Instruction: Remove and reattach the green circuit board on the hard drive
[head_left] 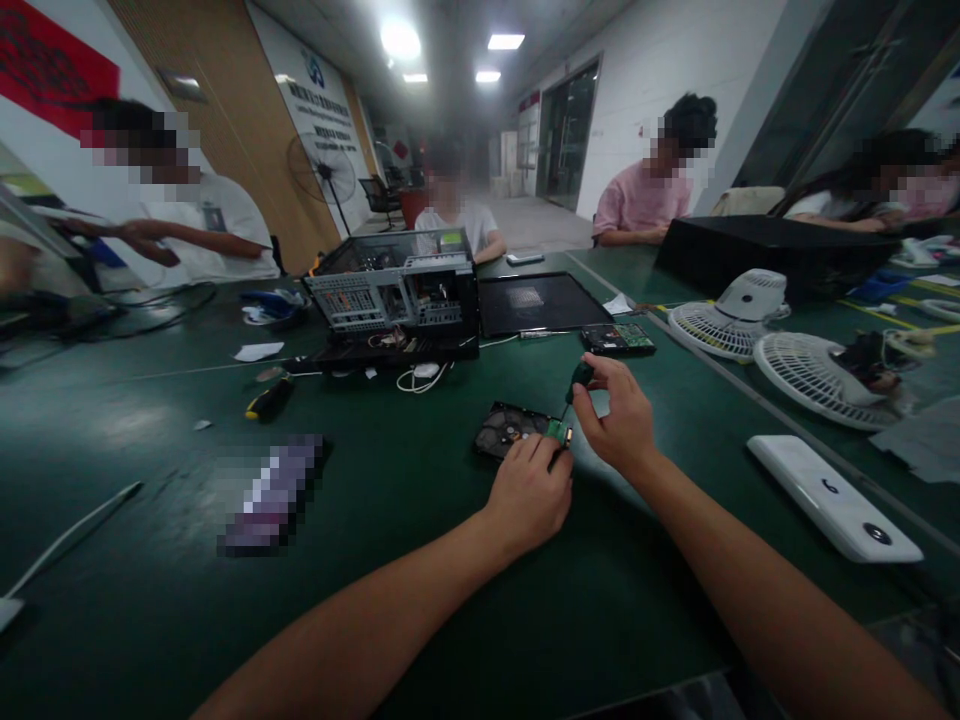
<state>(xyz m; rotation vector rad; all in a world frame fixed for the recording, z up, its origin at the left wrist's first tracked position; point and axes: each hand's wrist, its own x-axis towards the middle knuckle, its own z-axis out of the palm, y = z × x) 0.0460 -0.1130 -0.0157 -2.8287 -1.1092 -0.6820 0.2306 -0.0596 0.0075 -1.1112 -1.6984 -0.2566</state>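
A hard drive [501, 428] lies on the green table [390, 470], its dark underside up and a green circuit board [556, 430] showing at its right end. Fingers of my left hand [532, 485] press on the drive's near edge and hold it down; they hide part of it. In my right hand [619, 410] is a small screwdriver [577, 382] with a dark green handle, pinched between thumb and fingers. Its shaft slants down to the circuit board. Whether the tip sits in a screw is too small to tell.
Beyond the drive stand an opened computer case [397, 300], a black side panel [540, 303] and a second hard drive [619, 339]. Yellow-handled pliers [268, 398] and a blurred phone [276, 495] lie left. White fan parts [817, 380] and a white power strip [832, 497] lie right. Several people sit around.
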